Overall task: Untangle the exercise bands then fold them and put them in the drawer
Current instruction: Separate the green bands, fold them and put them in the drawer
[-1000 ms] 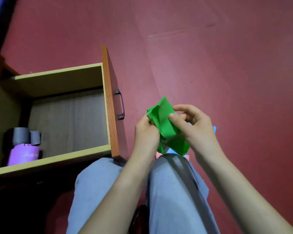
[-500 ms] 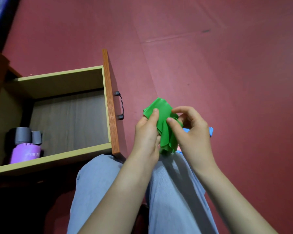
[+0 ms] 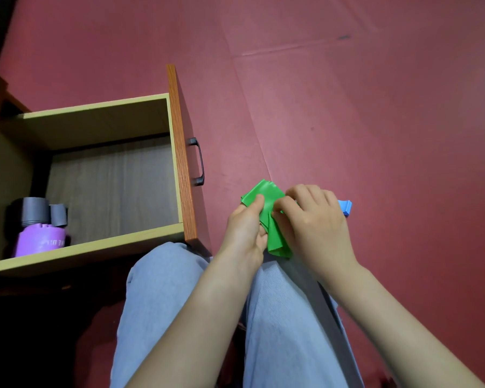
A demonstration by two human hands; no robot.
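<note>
A folded green exercise band (image 3: 266, 203) sits over my knees between both hands. My left hand (image 3: 245, 231) grips its left side, thumb pressed on top. My right hand (image 3: 312, 219) lies over its right side with fingers curled onto the green band. A blue band (image 3: 345, 207) peeks out on the floor behind my right hand. A grey band (image 3: 328, 309) drapes down my right leg. The open wooden drawer (image 3: 177, 152) stands to the left, holding a rolled purple band (image 3: 39, 242) and grey rolled bands (image 3: 35, 211) in its near left corner.
The drawer front carries a dark handle (image 3: 198, 161) facing my knees. Red floor mats (image 3: 347, 107) spread ahead and to the right. My legs in light blue trousers (image 3: 163, 303) fill the lower middle. Dark cabinet shadow lies at lower left.
The green band has been folded narrower and more compact. My right hand has come down over its right side, and both hands have shifted slightly lower toward my knees.
</note>
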